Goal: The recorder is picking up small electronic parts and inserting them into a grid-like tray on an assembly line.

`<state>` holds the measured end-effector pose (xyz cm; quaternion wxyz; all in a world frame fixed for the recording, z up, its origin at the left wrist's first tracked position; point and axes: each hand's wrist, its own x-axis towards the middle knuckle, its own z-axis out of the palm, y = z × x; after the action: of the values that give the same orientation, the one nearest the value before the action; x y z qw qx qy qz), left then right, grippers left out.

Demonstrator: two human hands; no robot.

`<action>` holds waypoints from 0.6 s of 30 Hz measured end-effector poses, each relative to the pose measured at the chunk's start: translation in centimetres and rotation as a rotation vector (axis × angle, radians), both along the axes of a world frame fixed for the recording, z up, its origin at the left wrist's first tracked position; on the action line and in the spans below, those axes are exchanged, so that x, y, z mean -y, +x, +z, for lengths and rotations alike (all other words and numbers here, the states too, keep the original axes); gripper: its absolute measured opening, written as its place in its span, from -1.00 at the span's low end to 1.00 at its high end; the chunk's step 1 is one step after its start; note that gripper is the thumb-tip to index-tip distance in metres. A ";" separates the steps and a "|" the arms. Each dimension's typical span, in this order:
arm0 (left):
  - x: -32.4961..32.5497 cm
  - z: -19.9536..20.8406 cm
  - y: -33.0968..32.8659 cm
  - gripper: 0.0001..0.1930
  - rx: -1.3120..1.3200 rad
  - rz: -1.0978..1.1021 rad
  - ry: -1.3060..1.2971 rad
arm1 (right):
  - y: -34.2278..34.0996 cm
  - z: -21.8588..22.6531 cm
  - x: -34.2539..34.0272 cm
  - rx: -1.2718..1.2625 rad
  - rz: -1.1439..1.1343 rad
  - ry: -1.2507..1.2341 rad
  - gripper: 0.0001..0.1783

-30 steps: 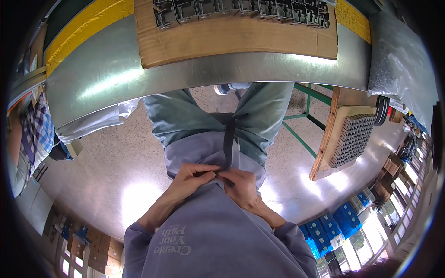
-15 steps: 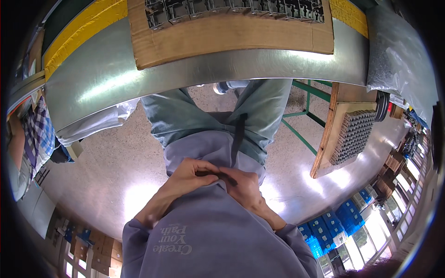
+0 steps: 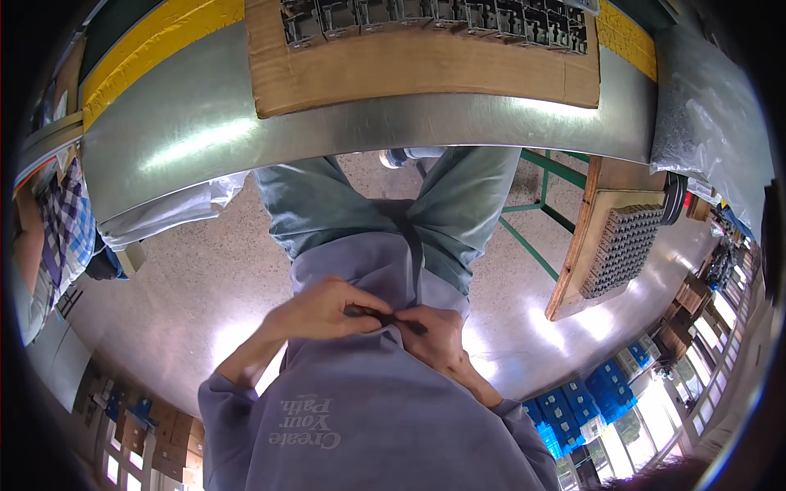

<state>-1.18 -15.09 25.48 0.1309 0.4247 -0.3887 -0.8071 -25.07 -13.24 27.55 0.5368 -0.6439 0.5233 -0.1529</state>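
Both pinching the strap (image 3: pixel 415 250), left hand (image 3: pixel 323 311) and right hand (image 3: pixel 435 334) nearly meet by the sweatshirt (image 3: pixel 393 417), set that close, I'd guess, for fine control.

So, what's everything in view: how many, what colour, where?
Workbench: one, silver, top
Cardboard sheet: one, brown, on workbench
Metal parts: several, dark, on cardboard sheet
Strips: two, yellow, flanking cardboard sheet
Plastic bag: one, clear, upper right
Plastic sheeting: some, whitish, left
Wooden board: one, brown, right
Small parts: many, grey, right
Frame: one, green, right
Crates: several, blue, lower right
Boxes: several, brown, lower left
Checked garment: one, blue-white, left
Strap: one, black, lap to hands
Sweatshirt: one, purplish, bottom
Trousers: one pair, greenish, centre
Left hand: one, bare, pinching strap
Right hand: one, bare, pinching strap
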 end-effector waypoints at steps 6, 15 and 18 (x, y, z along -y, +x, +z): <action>1.1 0.0 -0.3 -0.78 0.071 -0.191 -0.265 | 0.2 -0.4 -0.3 -0.069 -0.060 0.170 -0.89; 3.3 1.0 -0.8 -0.84 0.109 -0.616 -0.599 | -0.6 -0.8 0.0 0.030 0.079 0.323 -0.83; 2.5 1.4 -1.2 -0.87 0.133 -0.751 -0.684 | -0.6 -1.3 0.3 0.075 0.158 0.318 -0.79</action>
<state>-2.34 -17.60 26.86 -0.0617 0.2393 -0.7637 -0.5964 -25.68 -13.52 26.23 0.6615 -0.5838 0.4681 -0.0494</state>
